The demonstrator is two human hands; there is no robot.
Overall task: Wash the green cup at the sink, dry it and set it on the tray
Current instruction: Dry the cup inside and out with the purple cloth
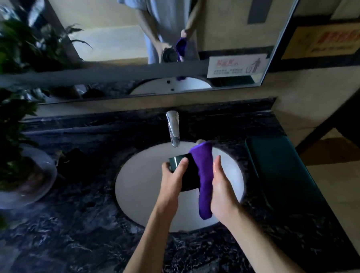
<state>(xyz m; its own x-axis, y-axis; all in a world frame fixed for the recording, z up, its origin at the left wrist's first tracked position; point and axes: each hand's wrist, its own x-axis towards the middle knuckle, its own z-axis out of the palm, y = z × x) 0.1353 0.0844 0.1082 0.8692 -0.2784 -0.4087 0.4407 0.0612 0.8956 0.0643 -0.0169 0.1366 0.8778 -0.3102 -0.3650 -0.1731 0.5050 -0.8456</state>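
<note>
Over the white sink basin point(139, 180), my left hand point(174, 176) grips the dark green cup point(188, 173), which lies tilted on its side with its mouth toward the left. A folded purple cloth point(204, 176) is draped against the cup's right side. My right hand point(221, 188) holds the cloth, its fingers reaching up behind it and a fingertip showing above its top edge. A dark green tray point(281, 172) lies on the counter right of the basin.
A chrome faucet point(173, 128) stands behind the basin, with no water running. A potted plant in a glass bowl point(20, 176) sits on the black marble counter point(76, 235) at the left. A mirror point(107, 46) covers the wall behind.
</note>
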